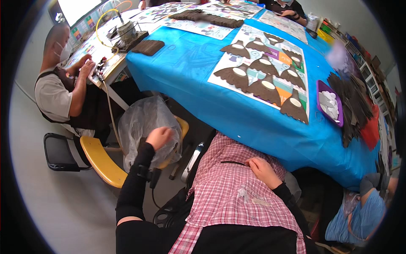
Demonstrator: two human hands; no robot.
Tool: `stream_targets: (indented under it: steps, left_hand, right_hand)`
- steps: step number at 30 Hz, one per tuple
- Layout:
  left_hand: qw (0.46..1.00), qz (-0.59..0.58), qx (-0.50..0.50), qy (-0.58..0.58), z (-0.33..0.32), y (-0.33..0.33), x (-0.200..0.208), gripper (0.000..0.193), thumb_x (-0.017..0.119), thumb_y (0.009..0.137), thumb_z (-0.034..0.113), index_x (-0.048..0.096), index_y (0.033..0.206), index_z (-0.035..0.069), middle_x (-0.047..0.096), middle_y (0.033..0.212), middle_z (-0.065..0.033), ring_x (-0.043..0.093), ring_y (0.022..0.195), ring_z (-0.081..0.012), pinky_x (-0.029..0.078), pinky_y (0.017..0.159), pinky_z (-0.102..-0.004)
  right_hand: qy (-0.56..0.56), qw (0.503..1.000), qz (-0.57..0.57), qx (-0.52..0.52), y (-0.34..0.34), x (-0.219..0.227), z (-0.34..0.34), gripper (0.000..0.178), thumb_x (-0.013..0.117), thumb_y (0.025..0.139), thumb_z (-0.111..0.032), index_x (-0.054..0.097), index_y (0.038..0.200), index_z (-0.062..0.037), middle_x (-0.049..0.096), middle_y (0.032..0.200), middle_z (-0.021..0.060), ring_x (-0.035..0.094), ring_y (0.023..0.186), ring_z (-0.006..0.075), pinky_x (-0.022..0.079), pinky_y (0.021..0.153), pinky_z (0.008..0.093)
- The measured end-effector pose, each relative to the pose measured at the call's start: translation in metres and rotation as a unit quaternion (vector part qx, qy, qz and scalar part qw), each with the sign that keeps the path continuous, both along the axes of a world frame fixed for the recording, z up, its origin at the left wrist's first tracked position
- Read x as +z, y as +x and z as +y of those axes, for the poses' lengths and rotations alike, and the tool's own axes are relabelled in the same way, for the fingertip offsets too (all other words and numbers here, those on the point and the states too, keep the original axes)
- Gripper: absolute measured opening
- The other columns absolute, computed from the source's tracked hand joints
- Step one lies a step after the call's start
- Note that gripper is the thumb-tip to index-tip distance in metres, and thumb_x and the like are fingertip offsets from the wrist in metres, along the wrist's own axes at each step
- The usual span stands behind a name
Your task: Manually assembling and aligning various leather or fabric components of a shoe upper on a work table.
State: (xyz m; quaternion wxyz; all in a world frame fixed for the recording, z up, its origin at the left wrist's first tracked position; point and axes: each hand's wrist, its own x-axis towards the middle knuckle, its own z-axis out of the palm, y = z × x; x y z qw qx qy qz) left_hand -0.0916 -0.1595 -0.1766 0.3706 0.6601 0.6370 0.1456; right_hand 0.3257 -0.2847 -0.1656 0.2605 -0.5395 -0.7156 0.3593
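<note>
I've got a blue-covered table (182,59); dark cutouts (294,111) spread on it, purple tray (337,121) toward its R end; clear bag (148,112) off its L end, crowding L hand (160,137), whose grip is blurred, can't tell; R hand (262,171), this side of table, pinches dark strip (232,162) over apron (220,186); strip's long axis approx. crosswise, free end pointing table-L.

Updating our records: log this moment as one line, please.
left hand: by clear plastic bag, grip unclear | right hand: holding thin dark strip above checked apron | table: brown cutouts on printed sheet
</note>
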Motion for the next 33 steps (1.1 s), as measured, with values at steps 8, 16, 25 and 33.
stream_targets:
  steps: [8,16,25,33]
  left_hand:
    - [0.924,0.28,0.251,-0.07,-0.021,-0.163,-0.149,0.064,0.051,0.076,0.0,0.027,0.135,-0.001,0.03,0.136,-0.0316,0.039,0.122,-0.0427,0.038,0.098,-0.0432]
    - [0.978,0.078,0.191,-0.04,0.0,-0.184,-0.182,0.063,0.067,0.073,0.031,0.049,0.122,-0.004,0.055,0.119,-0.024,0.055,0.11,-0.0343,0.045,0.091,-0.0403]
    - [0.932,0.259,0.147,-0.205,0.036,-0.098,-0.139,0.078,0.071,0.068,0.047,0.048,0.126,-0.001,0.051,0.13,-0.0175,0.051,0.118,-0.0311,0.044,0.094,-0.0425]
    - [0.949,0.231,0.187,-0.108,0.015,-0.098,-0.163,0.098,0.075,0.063,0.035,0.021,0.141,0.009,0.027,0.143,-0.019,0.036,0.126,-0.0397,0.036,0.101,-0.0461]
  right_hand:
    - [-0.042,0.998,-0.041,0.009,-0.013,0.011,0.003,0.024,0.044,0.094,-0.016,0.059,0.098,0.0024,0.06,0.094,0.0185,0.057,0.09,0.0343,0.044,0.079,0.0391]
    - [-0.06,0.997,-0.05,0.014,-0.025,0.01,0.006,0.024,0.045,0.093,-0.017,0.059,0.097,0.0025,0.06,0.094,0.0185,0.057,0.09,0.0343,0.045,0.078,0.0391]
    - [-0.044,0.997,-0.055,-0.024,-0.019,0.016,0.004,0.024,0.047,0.092,-0.017,0.06,0.097,0.0024,0.061,0.096,0.0177,0.058,0.091,0.0331,0.045,0.08,0.0381]
    - [-0.015,0.997,-0.069,0.009,-0.017,0.006,0.003,0.025,0.048,0.091,-0.021,0.059,0.098,0.0006,0.06,0.092,0.0157,0.057,0.087,0.033,0.045,0.077,0.0413]
